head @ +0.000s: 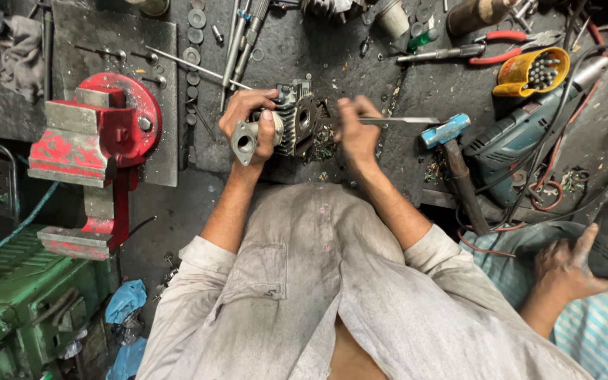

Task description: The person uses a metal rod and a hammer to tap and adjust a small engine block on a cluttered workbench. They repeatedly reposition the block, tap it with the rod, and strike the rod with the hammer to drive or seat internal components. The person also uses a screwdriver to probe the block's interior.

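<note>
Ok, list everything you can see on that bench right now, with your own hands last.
Finned grey metal engine part: one, bench centre.
Thin metal file: one, silver, right of it.
Red bench vise: one, left.
Blue-headed hammer: one, right.
Teal power drill: one, right.
Yellow cup of bits: one, upper right.
Red-handled pliers: one, top right.
Another person's hand: one, lower right.
Left hand: grip on the engine part.
Right hand: grip on the file.

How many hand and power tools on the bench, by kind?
Bench vise, red: 1
Hammer, blue head: 1
Pliers, red handles: 1
Power drill, teal: 1
File or scraper, held in the right hand: 1
Total: 5

The left hand grips a finned metal engine part, not counted.
</note>
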Demonstrator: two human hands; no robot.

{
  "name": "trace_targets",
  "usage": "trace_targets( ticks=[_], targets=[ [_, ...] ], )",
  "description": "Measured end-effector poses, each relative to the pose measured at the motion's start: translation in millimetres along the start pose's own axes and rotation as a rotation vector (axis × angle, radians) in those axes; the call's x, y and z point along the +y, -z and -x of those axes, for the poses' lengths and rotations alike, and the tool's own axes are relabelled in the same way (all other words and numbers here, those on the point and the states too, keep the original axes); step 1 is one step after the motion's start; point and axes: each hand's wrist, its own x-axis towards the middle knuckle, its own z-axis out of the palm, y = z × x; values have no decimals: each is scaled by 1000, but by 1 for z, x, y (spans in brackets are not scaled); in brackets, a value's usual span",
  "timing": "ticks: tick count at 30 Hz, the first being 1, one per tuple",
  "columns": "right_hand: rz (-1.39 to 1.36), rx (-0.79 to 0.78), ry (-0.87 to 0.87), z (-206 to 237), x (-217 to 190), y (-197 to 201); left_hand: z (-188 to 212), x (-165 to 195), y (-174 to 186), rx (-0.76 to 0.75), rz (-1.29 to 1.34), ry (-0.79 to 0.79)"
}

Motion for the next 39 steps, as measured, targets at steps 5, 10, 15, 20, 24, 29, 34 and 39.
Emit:
trace_targets(
  ticks=[5, 10, 15, 20, 24, 29, 34, 39],
  targets=[
    [-170, 41, -36, 3, 0, -4, -1, 1, 0, -13, 16, 1],
    [-111, -70, -61, 4, -3, -7, -2, 3, 1, -16, 13, 13],
    [46, 25, 32, 5, -4, -8, -1, 2, 2, -9, 4, 5],
    [-214, 21, 8, 3, -2, -9, -1, 1, 2, -6, 4, 2],
    [-40, -153, -47, 2, -3, -9, 0, 2, 2, 3, 9, 9],
    [34, 18, 92, 3, -4, -7, 0, 1, 2, 3, 8, 6],
    [-130, -63, 2, 3, -3, -7, 1, 1, 2, -11, 7, 13],
    [-108, -149, -69, 0, -2, -5, 1, 2, 1, 5, 13, 12]
  ],
)
